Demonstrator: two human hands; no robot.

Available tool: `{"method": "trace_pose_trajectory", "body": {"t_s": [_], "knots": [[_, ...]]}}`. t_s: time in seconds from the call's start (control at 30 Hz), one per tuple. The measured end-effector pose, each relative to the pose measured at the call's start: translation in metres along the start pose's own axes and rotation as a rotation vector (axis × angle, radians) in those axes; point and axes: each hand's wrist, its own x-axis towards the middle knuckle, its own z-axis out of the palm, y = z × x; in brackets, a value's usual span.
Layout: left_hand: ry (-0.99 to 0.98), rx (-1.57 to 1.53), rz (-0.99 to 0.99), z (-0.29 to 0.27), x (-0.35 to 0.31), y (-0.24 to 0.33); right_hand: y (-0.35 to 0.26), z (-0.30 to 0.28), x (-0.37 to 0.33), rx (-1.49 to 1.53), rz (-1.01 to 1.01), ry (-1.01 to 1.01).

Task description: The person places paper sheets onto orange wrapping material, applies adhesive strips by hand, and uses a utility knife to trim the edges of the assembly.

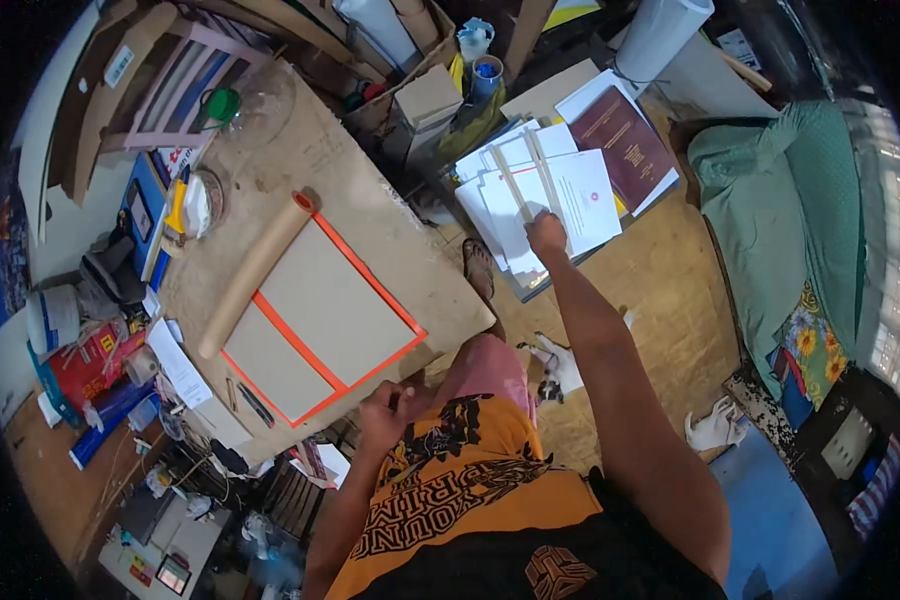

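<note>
My right hand point(547, 237) reaches out to a stack of white printed sheets point(588, 190), its fingers closed at the near end of a thin, pale, ruler-like strip point(510, 182). A second similar strip point(543, 165) lies beside it on the papers. Close to my body, by the near corner of the worktable, my left hand point(382, 415) is curled closed; whatever it may hold is hidden. A grey board point(320, 290) with orange tape along its edges and across it lies on the worktable point(450, 300). A brown paper roll point(260, 270) rests along the board's far left side.
A dark red printed cover point(625, 148) lies right of the papers. A cutter knife point(256, 405) is near the board's left corner. A clear jar with a green lid point(222, 105) stands at the back left. A cat point(560, 362) lies on the floor below my right arm.
</note>
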Motion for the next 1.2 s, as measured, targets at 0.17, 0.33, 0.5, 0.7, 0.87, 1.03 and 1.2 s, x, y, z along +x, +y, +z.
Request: {"method": "trace_pose_trajectory", "body": {"t_s": [0.17,0.33,0.5,0.7,0.87,1.03,1.2], "knots": [[0.055,-0.018,0.003,-0.012,0.013,0.011,-0.012,-0.003,0.002,-0.005,-0.024,-0.04],[0.054,-0.036,-0.098,-0.022,0.022,0.003,-0.014,-0.001,0.002,-0.029,-0.048,-0.061],[0.046,-0.031,-0.102,-0.021,0.026,-0.002,-0.021,-0.018,-0.004,0.019,-0.087,0.028],[0.157,-0.041,0.175,-0.009,0.06,0.076,-0.09,-0.088,-0.094,1.221,-0.052,0.008],[0.378,0.272,0.596,-0.026,0.094,0.142,-0.16,-0.13,-0.185,1.465,-0.151,-0.106],[0.325,0.242,0.621,-0.054,0.081,0.141,-0.187,-0.149,-0.223,1.563,-0.24,-0.139],[0.058,-0.239,0.372,-0.082,0.06,0.125,-0.194,-0.155,-0.236,1.521,-0.302,-0.287]]}}
